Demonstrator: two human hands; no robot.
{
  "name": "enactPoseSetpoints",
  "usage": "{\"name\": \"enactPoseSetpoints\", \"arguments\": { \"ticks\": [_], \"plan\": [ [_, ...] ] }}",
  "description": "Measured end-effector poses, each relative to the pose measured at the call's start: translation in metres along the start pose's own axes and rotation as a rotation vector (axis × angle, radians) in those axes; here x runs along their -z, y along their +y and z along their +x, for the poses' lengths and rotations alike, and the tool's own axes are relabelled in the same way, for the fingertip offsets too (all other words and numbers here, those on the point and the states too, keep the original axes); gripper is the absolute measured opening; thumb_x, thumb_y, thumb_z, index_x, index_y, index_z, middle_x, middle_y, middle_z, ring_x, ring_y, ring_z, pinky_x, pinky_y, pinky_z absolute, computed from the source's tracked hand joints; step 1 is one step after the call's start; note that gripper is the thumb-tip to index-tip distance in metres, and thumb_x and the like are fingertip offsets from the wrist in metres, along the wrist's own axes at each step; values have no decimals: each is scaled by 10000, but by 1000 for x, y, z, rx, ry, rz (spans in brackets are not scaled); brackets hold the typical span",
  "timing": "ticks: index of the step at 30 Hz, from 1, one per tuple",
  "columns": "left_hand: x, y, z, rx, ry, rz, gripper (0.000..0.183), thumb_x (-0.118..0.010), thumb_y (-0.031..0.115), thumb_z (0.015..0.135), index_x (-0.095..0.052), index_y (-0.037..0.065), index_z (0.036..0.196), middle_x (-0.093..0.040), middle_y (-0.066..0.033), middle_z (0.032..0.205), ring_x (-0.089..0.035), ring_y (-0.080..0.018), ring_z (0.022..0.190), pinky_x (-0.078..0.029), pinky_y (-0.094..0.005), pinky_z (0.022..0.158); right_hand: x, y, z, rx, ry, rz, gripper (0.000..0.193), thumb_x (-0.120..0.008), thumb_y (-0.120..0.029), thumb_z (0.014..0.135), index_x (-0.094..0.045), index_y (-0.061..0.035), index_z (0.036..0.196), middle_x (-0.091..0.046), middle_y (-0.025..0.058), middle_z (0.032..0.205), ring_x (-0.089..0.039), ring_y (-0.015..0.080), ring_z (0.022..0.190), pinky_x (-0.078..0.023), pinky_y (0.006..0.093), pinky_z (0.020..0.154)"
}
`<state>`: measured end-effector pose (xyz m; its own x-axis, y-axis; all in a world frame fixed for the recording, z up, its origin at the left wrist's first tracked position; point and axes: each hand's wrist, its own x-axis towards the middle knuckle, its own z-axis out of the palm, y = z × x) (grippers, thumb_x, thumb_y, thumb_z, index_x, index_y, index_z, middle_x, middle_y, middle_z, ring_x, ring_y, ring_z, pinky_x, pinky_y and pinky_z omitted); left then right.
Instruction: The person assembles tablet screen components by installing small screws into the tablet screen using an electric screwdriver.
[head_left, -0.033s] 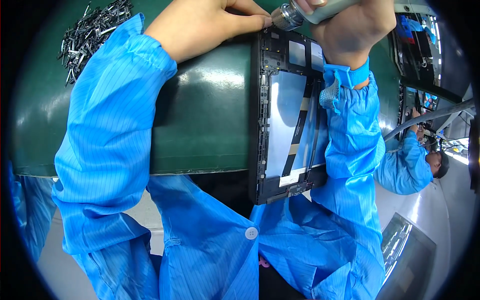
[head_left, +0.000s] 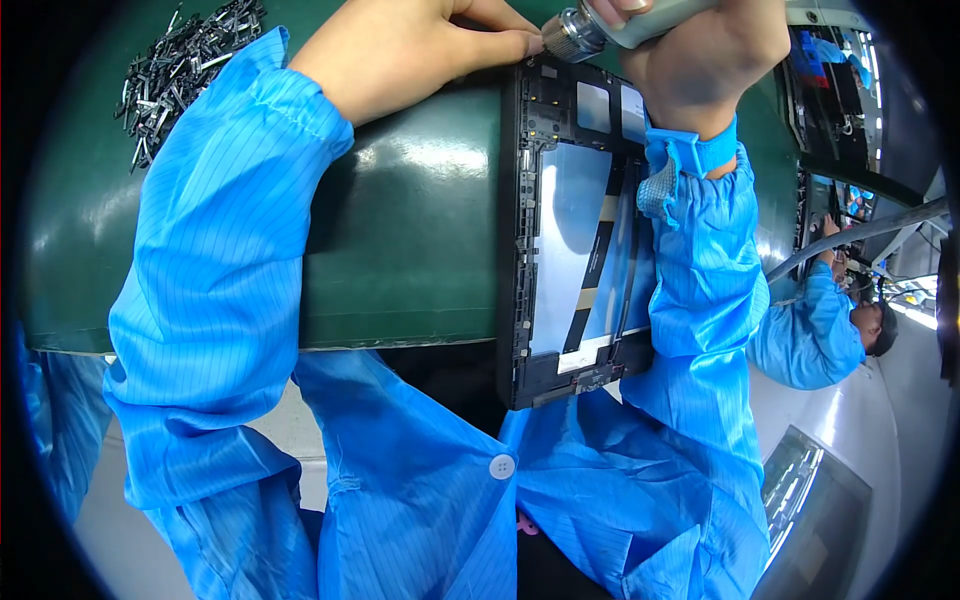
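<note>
An opened tablet-like device [head_left: 578,225] lies on the green tabletop, its black frame, silvery panel and dark cable strips exposed. Its lower end reaches past the front edge of the table. My right hand [head_left: 705,65] is wrapped round a pale-bodied power screwdriver [head_left: 576,35], whose knurled metal nose is over the device's far left corner. Beside that nose, the thumb and a finger of my left hand [head_left: 410,50] are pressed together at the same corner. Whatever lies between these fingertips is too small to make out. The driver's tip is hidden.
A heap of small black and silver parts [head_left: 185,75] lies at the far left of the green table [head_left: 400,250]. On the right, a grey cable [head_left: 860,235] crosses in front of a co-worker in blue [head_left: 810,335]. A blue strap [head_left: 715,152] circles my right wrist.
</note>
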<state>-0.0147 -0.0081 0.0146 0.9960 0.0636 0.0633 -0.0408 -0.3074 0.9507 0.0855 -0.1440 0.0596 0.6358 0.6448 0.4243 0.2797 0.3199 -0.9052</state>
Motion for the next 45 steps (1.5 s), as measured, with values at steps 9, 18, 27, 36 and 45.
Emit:
{"name": "enactPoseSetpoints", "arguments": {
  "ticks": [9, 18, 27, 36, 45],
  "plan": [
    [5, 0, 11, 80, -99, 121, 222, -701, 185, 917, -752, -22, 981, -744, -146, 771, -609, -101, 660, -513, -287, 658, -2, -2, 2, 20, -50, -115, 277, -580, -200, 956, -650, 63, 906, -702, 158, 846, -525, 101, 448, -450, 246, 416],
    [5, -27, 11, 62, -39, 173, 243, -679, 168, 917, -727, -70, 893, -620, -41, 669, -546, -90, 625, -428, -264, 590, -4, 9, 9, 1, -82, 39, 191, -650, -112, 935, -694, 49, 841, -685, 78, 702, -541, 86, 450, -423, 239, 397],
    [3, -27, 12, 41, -28, 78, 239, -692, 154, 882, -737, -78, 914, -680, -73, 708, -599, -113, 641, -477, -277, 609, -7, 19, 13, 50, -100, 29, 175, -672, -122, 882, -701, 46, 924, -700, 99, 735, -644, 135, 597, -522, 284, 536],
    [13, -23, -6, 105, 85, 166, 199, -660, 108, 933, -704, -73, 1000, -702, -78, 784, -630, -119, 705, -500, -274, 659, -13, 16, 10, 13, -111, -75, 236, -728, -263, 843, -735, -30, 876, -750, 84, 780, -706, 176, 693, -562, 310, 661],
    [-126, 78, -160, -246, 197, 807, 711, -895, 450, 670, -685, 62, 1227, -625, -184, 1271, -597, -433, 1120, -477, -527, 960, -10, 6, 6, -60, -149, 58, 391, -778, -356, 875, -697, -23, 1065, -689, 49, 716, -632, 108, 548, -516, 271, 504]
  ]
}}
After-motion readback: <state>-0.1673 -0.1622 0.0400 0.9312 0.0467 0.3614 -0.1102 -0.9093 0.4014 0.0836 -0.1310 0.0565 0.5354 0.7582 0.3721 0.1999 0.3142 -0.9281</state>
